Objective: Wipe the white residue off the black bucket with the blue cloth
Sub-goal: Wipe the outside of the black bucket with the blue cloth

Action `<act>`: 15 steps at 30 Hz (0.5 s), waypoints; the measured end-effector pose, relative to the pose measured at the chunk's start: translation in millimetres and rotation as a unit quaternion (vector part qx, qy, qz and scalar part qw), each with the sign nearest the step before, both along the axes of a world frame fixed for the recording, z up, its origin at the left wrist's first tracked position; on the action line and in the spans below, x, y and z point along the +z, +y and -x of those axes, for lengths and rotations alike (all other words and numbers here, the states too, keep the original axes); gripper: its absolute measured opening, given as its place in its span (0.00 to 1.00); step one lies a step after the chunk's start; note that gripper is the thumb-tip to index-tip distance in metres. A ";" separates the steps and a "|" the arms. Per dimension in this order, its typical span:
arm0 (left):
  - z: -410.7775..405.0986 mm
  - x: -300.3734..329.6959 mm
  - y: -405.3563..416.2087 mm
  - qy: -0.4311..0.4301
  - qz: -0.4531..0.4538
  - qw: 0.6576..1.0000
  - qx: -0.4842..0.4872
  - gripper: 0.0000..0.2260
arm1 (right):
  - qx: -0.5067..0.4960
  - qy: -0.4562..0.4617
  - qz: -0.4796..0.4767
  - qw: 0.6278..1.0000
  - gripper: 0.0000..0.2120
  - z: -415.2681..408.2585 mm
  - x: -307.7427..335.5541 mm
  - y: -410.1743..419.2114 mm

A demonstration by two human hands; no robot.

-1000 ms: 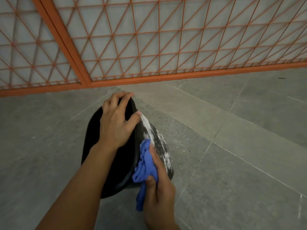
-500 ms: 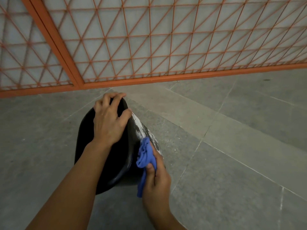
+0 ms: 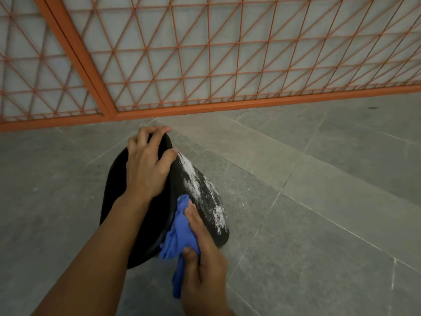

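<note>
Nearest, the right hand (image 3: 200, 265) has its grip clamped on the blue cloth (image 3: 180, 236), pressing it to the black bucket (image 3: 145, 229), which lies tilted on the grey floor (image 3: 319, 224). White residue (image 3: 200, 185) streaks its side. Farther, the left hand (image 3: 148, 165) grips the rim.

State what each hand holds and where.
Left hand grips the black bucket by its rim; right hand holds the bunched blue cloth against the bucket's side.

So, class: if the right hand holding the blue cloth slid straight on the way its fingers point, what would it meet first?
The right hand points up along the black bucket wall, so it would probably first cross the white residue, pushing the blue cloth ahead; further up waits the left hand.
</note>
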State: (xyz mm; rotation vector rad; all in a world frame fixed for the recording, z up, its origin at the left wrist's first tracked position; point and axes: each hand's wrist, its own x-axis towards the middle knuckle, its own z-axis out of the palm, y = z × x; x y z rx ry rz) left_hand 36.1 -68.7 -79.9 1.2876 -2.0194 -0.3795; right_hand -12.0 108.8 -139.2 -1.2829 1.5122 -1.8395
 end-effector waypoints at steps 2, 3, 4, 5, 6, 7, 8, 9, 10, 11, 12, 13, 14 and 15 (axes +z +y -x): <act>-0.1 0.1 -2.6 0.006 -0.016 1.000 0.013 0.29 | -0.002 -0.011 -0.009 1.000 0.19 7.5 3.8 -10.2; 0.2 1.0 -2.8 0.008 -0.020 1.000 0.017 0.30 | -0.004 -0.022 -0.013 1.000 0.19 9.4 3.0 -11.1; 0.7 1.7 -1.9 0.006 -0.020 1.000 0.015 0.30 | -0.002 -0.028 -0.013 1.000 0.19 8.5 -0.1 -8.2; 1.3 2.0 -0.1 0.001 -0.015 1.000 0.008 0.29 | 0.001 -0.028 -0.014 1.000 0.19 5.5 -2.3 -3.6; 1.9 1.7 1.3 -0.004 -0.009 1.000 0.002 0.29 | 0.005 -0.026 -0.015 1.000 0.19 2.2 -3.5 0.7; 2.0 1.2 1.7 -0.007 -0.005 1.000 0.001 0.29 | 0.010 -0.027 -0.019 0.999 0.19 0.1 -3.2 2.6; 1.6 0.6 1.4 -0.006 -0.005 1.000 0.004 0.29 | 0.017 -0.034 -0.025 0.999 0.19 -0.2 -1.5 1.9; 2.1 0.6 0.5 -0.004 -0.006 1.000 0.007 0.29 | 0.029 -0.045 -0.033 0.998 0.19 1.5 2.5 -0.6; 2.4 0.7 -0.6 -0.001 -0.006 1.000 0.010 0.28 | 0.048 -0.060 -0.044 0.996 0.20 4.1 7.1 -3.4; 2.3 0.2 -1.2 -0.001 -0.007 1.000 0.014 0.28 | 0.072 -0.082 -0.051 0.993 0.23 5.8 11.7 -5.6; 2.7 0.0 -1.7 -0.001 -0.007 1.000 0.016 0.29 | 0.095 -0.104 -0.050 0.989 0.26 7.1 15.6 -7.2; 3.2 0.1 -2.3 -0.002 -0.006 1.000 0.016 0.29 | 0.112 -0.124 -0.046 0.985 0.30 8.0 19.8 -8.5; 4.0 0.2 -2.7 -0.004 -0.006 1.000 0.015 0.29 | 0.119 -0.138 -0.045 0.982 0.33 8.3 23.3 -10.2; 5.1 0.5 -2.8 -0.006 -0.005 1.000 0.015 0.29 | 0.115 -0.145 -0.045 0.982 0.35 7.8 24.9 -12.0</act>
